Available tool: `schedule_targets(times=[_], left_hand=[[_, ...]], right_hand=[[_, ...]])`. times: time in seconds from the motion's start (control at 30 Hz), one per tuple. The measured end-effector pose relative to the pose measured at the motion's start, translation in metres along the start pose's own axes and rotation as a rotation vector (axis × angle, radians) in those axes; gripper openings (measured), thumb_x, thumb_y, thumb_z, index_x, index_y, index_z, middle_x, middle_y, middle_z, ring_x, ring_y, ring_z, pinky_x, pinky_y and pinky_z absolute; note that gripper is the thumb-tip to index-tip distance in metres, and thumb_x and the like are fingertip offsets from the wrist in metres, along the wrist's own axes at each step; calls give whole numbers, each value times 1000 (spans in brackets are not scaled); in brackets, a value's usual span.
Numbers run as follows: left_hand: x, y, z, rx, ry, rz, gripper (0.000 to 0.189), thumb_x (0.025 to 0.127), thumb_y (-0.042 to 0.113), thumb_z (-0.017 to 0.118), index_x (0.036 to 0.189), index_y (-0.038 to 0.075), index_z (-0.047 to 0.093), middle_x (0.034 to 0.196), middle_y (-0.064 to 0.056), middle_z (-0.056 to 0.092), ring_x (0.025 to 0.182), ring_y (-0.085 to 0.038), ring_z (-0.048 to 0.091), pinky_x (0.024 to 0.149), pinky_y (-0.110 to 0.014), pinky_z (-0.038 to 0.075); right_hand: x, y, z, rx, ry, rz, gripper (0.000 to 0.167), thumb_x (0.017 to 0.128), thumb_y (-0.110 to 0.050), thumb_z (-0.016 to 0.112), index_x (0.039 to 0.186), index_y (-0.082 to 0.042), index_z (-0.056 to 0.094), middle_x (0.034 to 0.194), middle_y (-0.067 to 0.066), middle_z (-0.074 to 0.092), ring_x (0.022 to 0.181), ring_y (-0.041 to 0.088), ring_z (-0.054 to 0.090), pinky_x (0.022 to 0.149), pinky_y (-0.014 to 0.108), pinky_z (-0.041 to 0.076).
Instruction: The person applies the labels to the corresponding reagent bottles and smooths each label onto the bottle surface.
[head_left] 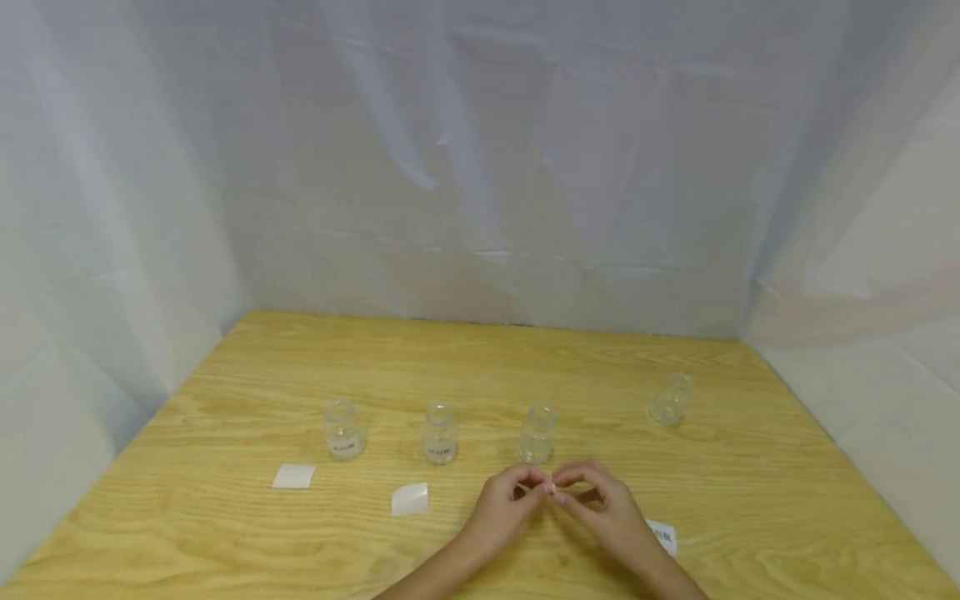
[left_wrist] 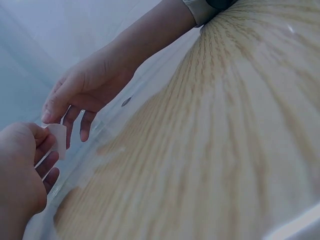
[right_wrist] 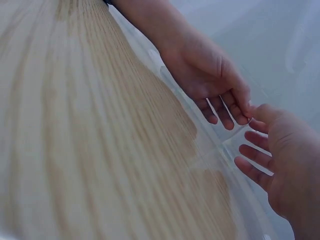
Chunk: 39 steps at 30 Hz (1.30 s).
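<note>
So, one wood-grained tabletop (head_left: 780, 500) spreads before you. Your left hand (head_left: 497, 510) and right hand (head_left: 611, 518) meet above it, thumbs and fingers pinched together. Beyond stand four clear, round glass jars (head_left: 537, 437), two wearing printed labels (head_left: 439, 451). Two plain white papers (head_left: 293, 476) lie leftward; one printed paper (head_left: 663, 536), partly hidden, rightward. Between your fingertips sits one white slip (left_wrist: 60, 138), thin, slightly curved, near the third jar from the left.

L hand (head_left: 497, 510) & R hand (head_left: 606, 510) just nearside of 2nd jar from R (head_left: 537, 437), tips meeting, both pinching; forearms angled in.
</note>
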<state>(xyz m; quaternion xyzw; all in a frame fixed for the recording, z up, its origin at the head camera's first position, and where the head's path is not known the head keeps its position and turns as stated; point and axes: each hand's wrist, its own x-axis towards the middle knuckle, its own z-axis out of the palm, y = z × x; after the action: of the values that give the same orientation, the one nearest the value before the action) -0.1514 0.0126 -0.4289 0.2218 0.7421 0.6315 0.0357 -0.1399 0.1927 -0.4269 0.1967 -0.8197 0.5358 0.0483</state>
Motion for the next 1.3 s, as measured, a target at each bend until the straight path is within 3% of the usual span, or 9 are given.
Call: schedule_targets(times=[0.1,0.2,0.3,0.37,0.43,0.53,0.6,0.8,1.3], left_hand=[[0,-2,0,30,5,64,18,92,20,57,92,4,63,87,4,60,78,-11,55,67,-23,48],[0,-3,0,46,9,83,19,92,22,57,91,4,63,86,6,60,76,-9,55,65,-24,48],[0,-3,0,51,14,66,16,91,20,58,90,5,63,85,4,60,75,-9,54,64,-23,48],[-2,9,0,43,20,23,13,91,15,58,89,3,63,85,0,61,74,-11,53,64,-23,47],[-2,11,0,48,32,10,11,90,13,59,89,3,64,84,-1,61,72,-11,53,63,-22,46],[-2,12,0,55,50,6,10,89,11,60,88,2,64,83,0,61,72,-11,53,63,-21,45],[0,2,1,53,62,21,10,89,13,61,88,4,64,83,2,61,73,-9,53,63,-21,46],[0,3,0,29,94,13,12,90,13,60,89,2,63,89,-2,62,76,-10,53,64,-21,46],[1,2,0,-25,192,-33,9,89,10,58,89,2,62,85,-2,61,73,-11,53,64,-21,46]], right_hand=[[0,-1,0,-35,-11,24,13,89,-17,62,101,-12,62,102,-3,60,94,14,54,74,30,49],[0,-6,0,-62,-11,31,12,90,-14,60,100,-9,62,98,-2,62,91,13,55,73,30,50],[0,-20,-1,-64,-12,6,10,89,-9,60,98,-6,62,96,2,62,88,13,56,71,30,50],[-1,-29,-1,-54,-5,-2,9,89,-5,60,97,-3,62,94,5,62,83,15,57,69,30,51],[-1,-25,-1,-37,9,4,7,89,-7,60,95,-4,63,92,5,62,78,15,59,66,29,51],[0,-12,0,-26,54,41,5,89,-11,62,91,-7,64,88,3,62,70,16,59,63,28,51],[1,-2,0,-24,87,65,6,88,-15,63,89,-10,65,85,1,62,67,16,58,61,27,50],[2,-3,2,32,211,156,5,86,-11,65,85,-6,65,78,1,61,60,17,55,54,24,46],[4,-7,-5,192,374,256,12,88,-5,60,90,7,61,76,8,59,70,13,57,60,25,49]])
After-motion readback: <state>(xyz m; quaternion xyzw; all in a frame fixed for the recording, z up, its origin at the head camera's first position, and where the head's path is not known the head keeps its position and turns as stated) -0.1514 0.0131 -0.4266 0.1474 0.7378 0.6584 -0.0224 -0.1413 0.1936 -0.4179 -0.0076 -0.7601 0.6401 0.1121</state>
